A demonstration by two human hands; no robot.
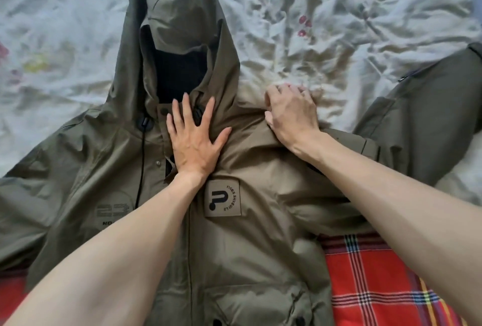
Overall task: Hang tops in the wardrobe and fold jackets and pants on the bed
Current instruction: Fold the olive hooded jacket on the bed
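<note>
An olive-green hooded jacket [247, 255] lies face up on the bed, hood pointing away from me, sleeves spread to both sides. A square logo patch [222, 198] sits on its chest. My left hand [194, 138] presses flat with straight, spread fingers on the collar just below the hood opening. My right hand [290, 114] rests on the jacket's right shoulder, fingers curled over the shoulder edge where fabric meets the sheet. Whether they pinch the cloth is hidden. The right sleeve [422, 117] runs off toward the upper right.
A crumpled white bedsheet [352, 12] with faint flower prints covers the far part of the bed. A red plaid blanket [378, 281] lies under the jacket's lower hem at the near edge, also showing at the bottom left.
</note>
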